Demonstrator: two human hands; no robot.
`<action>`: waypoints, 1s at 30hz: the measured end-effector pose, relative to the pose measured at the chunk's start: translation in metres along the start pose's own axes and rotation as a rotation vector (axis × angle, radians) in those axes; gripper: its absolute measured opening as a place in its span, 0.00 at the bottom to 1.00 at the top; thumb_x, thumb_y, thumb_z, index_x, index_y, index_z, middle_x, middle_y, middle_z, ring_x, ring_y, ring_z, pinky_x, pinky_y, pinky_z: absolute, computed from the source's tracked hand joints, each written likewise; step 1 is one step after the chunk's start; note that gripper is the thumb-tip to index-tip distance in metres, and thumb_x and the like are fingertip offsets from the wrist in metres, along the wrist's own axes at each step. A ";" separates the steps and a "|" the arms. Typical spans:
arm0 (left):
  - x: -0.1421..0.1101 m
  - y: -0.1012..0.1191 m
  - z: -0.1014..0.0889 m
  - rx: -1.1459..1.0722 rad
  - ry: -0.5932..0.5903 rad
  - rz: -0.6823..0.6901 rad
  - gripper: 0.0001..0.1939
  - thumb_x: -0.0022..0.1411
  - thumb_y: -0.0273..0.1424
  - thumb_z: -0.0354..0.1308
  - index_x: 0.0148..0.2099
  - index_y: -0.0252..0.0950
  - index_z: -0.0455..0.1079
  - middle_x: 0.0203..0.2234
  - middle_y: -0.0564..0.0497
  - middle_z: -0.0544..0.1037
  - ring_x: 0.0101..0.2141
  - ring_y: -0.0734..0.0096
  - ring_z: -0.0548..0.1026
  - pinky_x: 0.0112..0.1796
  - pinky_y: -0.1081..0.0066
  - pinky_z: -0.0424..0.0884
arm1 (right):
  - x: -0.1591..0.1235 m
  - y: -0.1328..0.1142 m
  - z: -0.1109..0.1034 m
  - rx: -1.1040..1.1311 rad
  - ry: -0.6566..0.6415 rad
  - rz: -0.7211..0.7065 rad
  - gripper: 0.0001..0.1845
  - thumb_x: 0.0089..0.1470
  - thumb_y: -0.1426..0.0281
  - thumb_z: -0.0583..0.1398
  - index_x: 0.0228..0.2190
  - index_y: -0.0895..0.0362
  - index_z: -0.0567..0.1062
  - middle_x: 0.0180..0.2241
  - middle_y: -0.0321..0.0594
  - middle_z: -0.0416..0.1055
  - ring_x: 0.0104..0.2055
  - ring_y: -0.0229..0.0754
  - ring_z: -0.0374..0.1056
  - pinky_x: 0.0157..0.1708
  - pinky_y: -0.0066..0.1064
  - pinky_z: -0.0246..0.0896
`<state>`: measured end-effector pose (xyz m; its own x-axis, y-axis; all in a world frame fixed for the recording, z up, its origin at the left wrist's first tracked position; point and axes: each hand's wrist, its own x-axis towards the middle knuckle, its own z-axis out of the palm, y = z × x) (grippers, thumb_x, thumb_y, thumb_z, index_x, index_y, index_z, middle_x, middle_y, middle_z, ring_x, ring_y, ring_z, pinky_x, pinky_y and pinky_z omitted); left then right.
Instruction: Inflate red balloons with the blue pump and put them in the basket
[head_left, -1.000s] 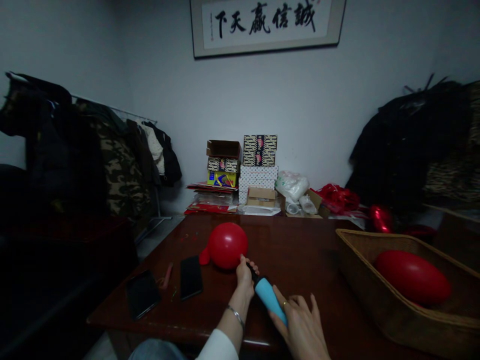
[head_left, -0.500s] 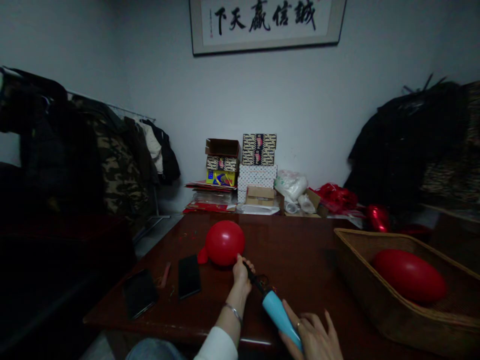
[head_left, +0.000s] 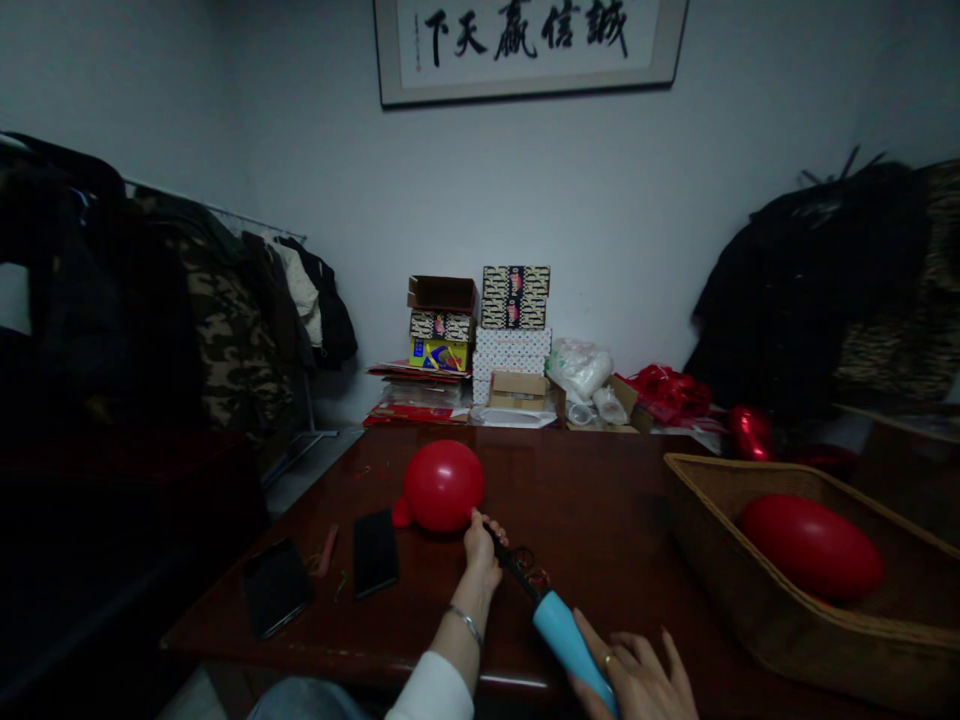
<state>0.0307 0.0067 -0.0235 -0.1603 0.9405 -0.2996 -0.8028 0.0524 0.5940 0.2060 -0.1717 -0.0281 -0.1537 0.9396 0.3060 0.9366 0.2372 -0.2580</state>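
Observation:
A round red balloon [head_left: 444, 486] is partly inflated above the table, with a small red bulge at its left side. My left hand [head_left: 482, 543] is closed around its neck, where the black tip of a hand balloon pump [head_left: 574, 650] meets it; the exact join is hidden by the fingers. The pump's light blue barrel slants down to the right. My right hand [head_left: 637, 672] grips this barrel near its lower end, with some fingers raised. Small coloured rings or bands [head_left: 538, 577] lie beside the black shaft.
To the right stands a wicker basket [head_left: 720, 590] with a red balloon [head_left: 811, 547] in it. Two dark flat devices, a phone [head_left: 375, 553] and a larger tablet-like one [head_left: 277, 588], lie on the left. Stacked boxes [head_left: 513, 365] stand beyond the table's far edge.
The blue barrel has slid slightly down and right, away from my left hand, baring more black shaft. My left hand keeps its hold at the balloon's neck. The view has shifted slightly.

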 end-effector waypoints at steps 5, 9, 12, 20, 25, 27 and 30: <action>-0.007 -0.005 0.002 0.032 -0.002 -0.011 0.18 0.61 0.43 0.50 0.25 0.37 0.54 0.12 0.59 0.59 0.13 0.80 0.58 0.16 0.77 0.55 | 0.032 -0.036 -0.010 -0.014 0.013 0.033 0.25 0.55 0.58 0.52 0.54 0.44 0.62 0.37 0.38 0.74 0.46 0.51 0.64 0.54 0.60 0.31; -0.008 -0.006 0.000 0.046 -0.018 -0.018 0.19 0.58 0.45 0.52 0.25 0.37 0.54 0.12 0.59 0.59 0.13 0.80 0.58 0.16 0.77 0.56 | 0.044 -0.052 -0.009 -0.044 0.020 0.055 0.25 0.55 0.60 0.52 0.54 0.50 0.63 0.35 0.39 0.74 0.45 0.50 0.64 0.55 0.58 0.30; -0.006 -0.006 -0.003 0.049 -0.007 -0.022 0.19 0.60 0.45 0.50 0.25 0.37 0.55 0.12 0.58 0.59 0.13 0.79 0.58 0.17 0.77 0.56 | 0.044 -0.054 -0.007 -0.055 0.014 0.063 0.25 0.55 0.61 0.52 0.54 0.50 0.63 0.35 0.39 0.74 0.44 0.50 0.64 0.55 0.57 0.31; -0.007 -0.007 -0.001 0.054 0.013 -0.010 0.18 0.60 0.44 0.50 0.25 0.37 0.55 0.12 0.58 0.60 0.13 0.80 0.58 0.16 0.77 0.56 | 0.039 -0.049 -0.002 -0.065 0.016 0.057 0.24 0.55 0.60 0.52 0.54 0.47 0.63 0.34 0.39 0.74 0.43 0.50 0.64 0.54 0.58 0.31; -0.005 -0.005 0.002 0.048 -0.011 -0.008 0.21 0.56 0.47 0.54 0.24 0.37 0.55 0.12 0.59 0.58 0.13 0.80 0.58 0.15 0.78 0.54 | 0.032 -0.038 0.004 -0.072 0.058 0.035 0.25 0.55 0.58 0.52 0.55 0.46 0.61 0.35 0.38 0.74 0.43 0.50 0.65 0.54 0.59 0.32; -0.001 -0.003 0.001 0.051 -0.007 -0.001 0.21 0.55 0.48 0.54 0.25 0.37 0.55 0.12 0.59 0.59 0.13 0.80 0.58 0.15 0.78 0.54 | 0.026 -0.029 0.007 -0.053 0.067 0.005 0.26 0.55 0.56 0.52 0.55 0.44 0.60 0.35 0.37 0.74 0.44 0.50 0.65 0.54 0.60 0.33; 0.005 0.003 0.001 0.053 -0.018 0.016 0.20 0.57 0.46 0.52 0.25 0.37 0.55 0.12 0.59 0.59 0.13 0.80 0.58 0.15 0.78 0.54 | 0.015 -0.014 0.008 -0.034 0.066 -0.030 0.26 0.55 0.54 0.51 0.55 0.42 0.59 0.36 0.37 0.75 0.44 0.50 0.66 0.53 0.61 0.35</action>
<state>0.0276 0.0114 -0.0224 -0.1620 0.9472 -0.2769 -0.7685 0.0549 0.6375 0.1876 -0.1593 -0.0274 -0.1616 0.9137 0.3729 0.9422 0.2553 -0.2172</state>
